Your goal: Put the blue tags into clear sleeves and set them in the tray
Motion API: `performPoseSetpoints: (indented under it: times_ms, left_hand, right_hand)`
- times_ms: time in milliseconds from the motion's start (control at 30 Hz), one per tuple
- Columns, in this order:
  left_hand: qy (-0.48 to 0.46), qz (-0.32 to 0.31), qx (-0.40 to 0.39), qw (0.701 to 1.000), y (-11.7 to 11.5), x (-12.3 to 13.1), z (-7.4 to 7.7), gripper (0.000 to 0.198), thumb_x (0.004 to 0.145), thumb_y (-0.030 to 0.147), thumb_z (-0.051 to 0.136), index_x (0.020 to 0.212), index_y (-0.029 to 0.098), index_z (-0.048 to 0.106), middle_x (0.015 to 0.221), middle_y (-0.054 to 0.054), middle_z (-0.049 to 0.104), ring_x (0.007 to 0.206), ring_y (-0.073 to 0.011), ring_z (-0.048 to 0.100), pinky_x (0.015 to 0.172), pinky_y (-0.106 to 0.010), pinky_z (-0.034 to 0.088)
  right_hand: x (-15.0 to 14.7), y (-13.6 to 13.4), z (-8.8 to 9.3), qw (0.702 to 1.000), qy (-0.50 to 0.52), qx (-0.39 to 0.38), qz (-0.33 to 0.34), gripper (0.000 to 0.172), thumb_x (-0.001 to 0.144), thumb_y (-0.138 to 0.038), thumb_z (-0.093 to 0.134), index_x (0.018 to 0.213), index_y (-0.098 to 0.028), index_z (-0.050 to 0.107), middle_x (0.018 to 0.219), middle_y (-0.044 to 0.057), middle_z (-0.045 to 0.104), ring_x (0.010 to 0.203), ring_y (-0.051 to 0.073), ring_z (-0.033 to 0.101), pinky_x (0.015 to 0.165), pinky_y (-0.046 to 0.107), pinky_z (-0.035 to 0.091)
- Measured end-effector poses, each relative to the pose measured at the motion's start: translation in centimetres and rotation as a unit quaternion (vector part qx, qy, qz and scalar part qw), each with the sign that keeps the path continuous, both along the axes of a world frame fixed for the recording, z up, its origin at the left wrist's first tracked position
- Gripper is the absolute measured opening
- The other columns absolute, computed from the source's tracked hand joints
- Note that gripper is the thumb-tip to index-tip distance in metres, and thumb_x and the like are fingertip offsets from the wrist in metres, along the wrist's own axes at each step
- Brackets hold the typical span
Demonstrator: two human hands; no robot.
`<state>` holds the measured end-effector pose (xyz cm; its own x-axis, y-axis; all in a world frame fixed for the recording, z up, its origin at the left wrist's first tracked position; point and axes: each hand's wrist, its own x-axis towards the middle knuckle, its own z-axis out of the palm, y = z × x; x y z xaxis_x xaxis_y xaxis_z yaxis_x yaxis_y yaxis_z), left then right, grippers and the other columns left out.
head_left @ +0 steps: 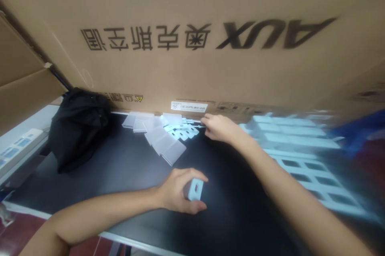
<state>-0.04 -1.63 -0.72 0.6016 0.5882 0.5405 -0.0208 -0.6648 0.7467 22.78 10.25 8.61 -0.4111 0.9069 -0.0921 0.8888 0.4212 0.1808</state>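
Note:
Near the front of the black table [120, 176], my left hand [177, 190] curls its thumb and fingers around a small box with a pale blue end face [196, 190]. An oval hole shows in that face; the rest of the box is hidden by the hand. Farther back, my right hand [216, 127] has its fingers pinched together at the right edge of a group of pale blue slotted pieces [183, 132]. A thin pale blue piece [198, 126] meets its fingertips. Left of these pieces, several flat, whitish translucent sleeves [162, 140] lie fanned out and overlapping.
A large printed cardboard box [180, 71] stands like a wall along the table's back. A black cloth bundle [80, 128] lies at left, near a white power strip [19, 148]. At right are a blurred pale blue tray with openings [319, 172] and stacked pale blue boxes [291, 134].

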Motion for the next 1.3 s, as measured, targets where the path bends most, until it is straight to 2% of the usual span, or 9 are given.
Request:
performPoseSetpoints:
  times_ms: [133, 233, 433, 600, 667, 800, 967, 1167, 1300]
  left_hand:
    - [0.032, -0.008, -0.026, 0.999, 0.0, -0.2, 0.0, 0.071, 0.081, 0.073, 0.07, 0.124, 0.017, 0.059, 0.096, -0.007, 0.069, 0.076, -0.0176, 0.064, 0.074, -0.03, 0.054]
    - [0.026, -0.017, -0.018, 0.999, 0.0, -0.3, 0.4, 0.075, 0.087, 0.073, 0.063, 0.136, 0.017, 0.05, 0.103, -0.009, 0.063, 0.082, -0.0199, 0.061, 0.078, -0.034, 0.053]
    - [-0.03, -0.052, 0.033, 0.998, -0.1, -0.3, 1.5, 0.059, 0.105, 0.043, 0.044, 0.156, 0.018, 0.03, 0.111, -0.012, 0.056, 0.096, -0.0231, 0.056, 0.086, -0.04, 0.053]
    - [-0.023, -0.016, 0.04, 0.999, -0.2, 0.0, 1.3, 0.054, 0.103, 0.023, 0.05, 0.155, 0.022, 0.034, 0.118, -0.013, 0.058, 0.104, -0.0234, 0.056, 0.091, -0.042, 0.054]
    - [-0.027, -0.013, 0.051, 0.998, -0.2, 0.2, 1.1, 0.057, 0.1, 0.019, 0.055, 0.153, 0.023, 0.035, 0.119, -0.013, 0.058, 0.105, -0.023, 0.056, 0.091, -0.042, 0.054]
    - [-0.051, -0.01, 0.048, 0.997, -0.2, 0.3, 0.8, 0.064, 0.093, 0.014, 0.064, 0.15, 0.022, 0.036, 0.118, -0.012, 0.058, 0.102, -0.0217, 0.058, 0.085, -0.037, 0.054]
    - [-0.038, 0.007, 0.018, 0.999, -0.2, 0.3, 0.5, 0.061, 0.091, 0.015, 0.066, 0.146, 0.022, 0.039, 0.114, -0.011, 0.058, 0.096, -0.0199, 0.057, 0.08, -0.035, 0.053]
    - [-0.003, 0.038, -0.003, 0.999, -0.3, 0.3, 1.2, 0.056, 0.091, 0.018, 0.068, 0.142, 0.02, 0.046, 0.108, -0.009, 0.061, 0.09, -0.0189, 0.058, 0.077, -0.032, 0.052]
    - [-0.011, 0.039, -0.005, 0.999, -0.4, 0.4, 1.6, 0.045, 0.091, 0.016, 0.07, 0.132, 0.021, 0.052, 0.111, -0.01, 0.064, 0.097, -0.0207, 0.062, 0.08, -0.033, 0.053]
  right_hand:
    - [1.7, -3.0, -0.2, 0.996, 0.078, -0.001, -0.045, 0.014, 0.085, -0.014, 0.053, 0.088, -0.018, 0.066, 0.098, 0.01, 0.066, 0.078, 0.02, 0.062, 0.065, 0.03, 0.036]
    - [2.5, -5.6, -0.9, 0.979, 0.202, 0.012, -0.027, 0.011, 0.084, -0.014, 0.053, 0.078, -0.019, 0.06, 0.084, 0.006, 0.062, 0.071, 0.017, 0.058, 0.067, 0.03, 0.041]
    - [2.7, -10.8, -1.1, 0.891, 0.453, -0.01, 0.02, 0.015, 0.098, -0.026, 0.052, 0.092, -0.022, 0.065, 0.087, 0.004, 0.067, 0.07, 0.016, 0.062, 0.064, 0.028, 0.048]
    - [1.6, -13.5, -0.2, 0.807, 0.586, -0.05, 0.058, 0.011, 0.101, -0.024, 0.056, 0.098, -0.023, 0.066, 0.087, 0.002, 0.065, 0.074, 0.014, 0.064, 0.069, 0.029, 0.051]
    - [1.1, -14.0, 0.0, 0.787, 0.609, -0.056, 0.082, 0.01, 0.101, -0.021, 0.055, 0.099, -0.023, 0.065, 0.088, 0.001, 0.064, 0.075, 0.013, 0.063, 0.07, 0.028, 0.05]
    - [0.7, -14.5, 0.3, 0.791, 0.6, -0.062, 0.098, 0.013, 0.103, -0.019, 0.052, 0.097, -0.022, 0.063, 0.086, 0.001, 0.063, 0.076, 0.013, 0.061, 0.068, 0.027, 0.048]
    - [0.8, -14.6, 0.5, 0.793, 0.592, -0.074, 0.123, 0.013, 0.103, -0.016, 0.05, 0.096, -0.022, 0.06, 0.085, 0.0, 0.06, 0.073, 0.011, 0.058, 0.066, 0.025, 0.047]
    - [0.5, -14.6, 0.1, 0.835, 0.529, -0.077, 0.129, 0.01, 0.102, -0.016, 0.052, 0.1, -0.022, 0.059, 0.095, 0.002, 0.061, 0.081, 0.012, 0.059, 0.072, 0.026, 0.048]
    - [0.6, -14.7, -0.2, 0.844, 0.517, -0.087, 0.113, 0.008, 0.101, -0.021, 0.055, 0.108, -0.024, 0.058, 0.101, 0.004, 0.059, 0.082, 0.013, 0.058, 0.07, 0.027, 0.049]
